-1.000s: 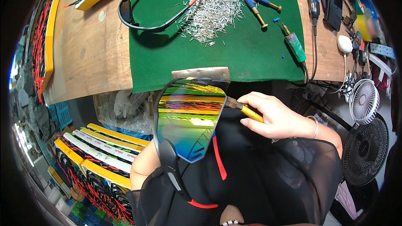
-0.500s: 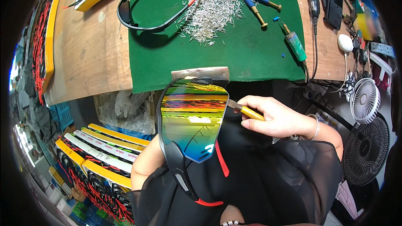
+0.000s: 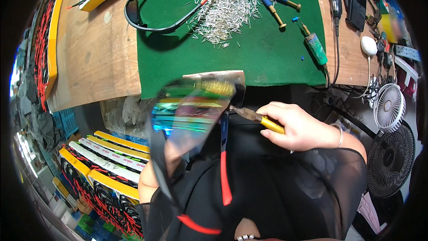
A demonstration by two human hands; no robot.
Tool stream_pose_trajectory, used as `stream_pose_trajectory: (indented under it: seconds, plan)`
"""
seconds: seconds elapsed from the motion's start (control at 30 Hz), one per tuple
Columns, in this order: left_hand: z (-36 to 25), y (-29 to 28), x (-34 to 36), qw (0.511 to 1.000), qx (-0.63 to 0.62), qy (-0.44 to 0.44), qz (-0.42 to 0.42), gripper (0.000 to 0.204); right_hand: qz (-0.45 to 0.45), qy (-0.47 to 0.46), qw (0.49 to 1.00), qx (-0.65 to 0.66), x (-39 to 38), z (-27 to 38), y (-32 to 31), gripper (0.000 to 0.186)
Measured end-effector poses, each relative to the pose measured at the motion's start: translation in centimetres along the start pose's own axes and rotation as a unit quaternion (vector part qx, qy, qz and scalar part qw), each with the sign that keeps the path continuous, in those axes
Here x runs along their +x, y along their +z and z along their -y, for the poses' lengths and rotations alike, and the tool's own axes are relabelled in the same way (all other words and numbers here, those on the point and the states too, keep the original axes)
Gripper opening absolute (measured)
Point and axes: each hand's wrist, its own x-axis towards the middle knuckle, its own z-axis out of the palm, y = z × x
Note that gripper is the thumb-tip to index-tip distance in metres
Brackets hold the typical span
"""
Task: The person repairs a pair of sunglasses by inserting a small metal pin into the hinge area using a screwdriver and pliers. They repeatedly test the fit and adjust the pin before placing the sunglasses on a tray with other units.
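Where the bench edge meets the lap, one pair of goggles [image 3: 191, 111] with a mirrored rainbow lens sits tilted and motion-blurred, its black-and-red arm [image 3: 224, 160] hanging down over the dark clothing. One tool [image 3: 263, 121], yellow-handled with a thin metal tip, touches the goggles at the hinge side. Right hand [image 3: 303, 129]: closed around the yellow handle, fingers curled tight. Left hand: hidden behind the lens, only the forearm [image 3: 149, 183] shows below it; whether it grips the goggles cannot be told. On the bench: one green mat [image 3: 249, 53]; one heap of small silver pins [image 3: 229, 11], too many to count; two blue-handled drivers [image 3: 276, 4] beside the heap; one green-handled tool [image 3: 314, 47] with a cord; one black goggle frame [image 3: 147, 18] with a red tip lying across the mat's upper left corner. One metal plate [image 3: 216, 75] sits at the mat's near edge, partly covered by the lens. Right of the lap: two fans, one white [image 3: 388, 107], one black [image 3: 390, 160]. Lower left: stacked yellow and white boxes [image 3: 102, 151] on the floor.
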Motion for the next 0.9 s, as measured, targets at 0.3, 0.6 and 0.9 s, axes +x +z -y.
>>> stream_pose_trajectory:
  seconds: [0.3, 0.6, 0.9]
  plan:
    - [-0.8, 0.3, 0.6, 0.996, 0.050, -0.073, 0.032, 0.017, -0.135, -0.125, 0.957, -0.225, -0.4, -0.5, 0.8, 0.033]
    - [-1.2, 0.9, -0.9, 0.995, -0.034, -0.095, -0.006, 0.015, 0.008, 0.016, 0.999, 0.050, -0.1, 0.0, 0.1, 0.031]
    - [-0.3, 0.3, 0.3, 0.996, 0.081, 0.020, -0.001, 0.016, 0.008, 0.022, 0.999, 0.035, -0.1, 0.1, 0.0, 0.028]
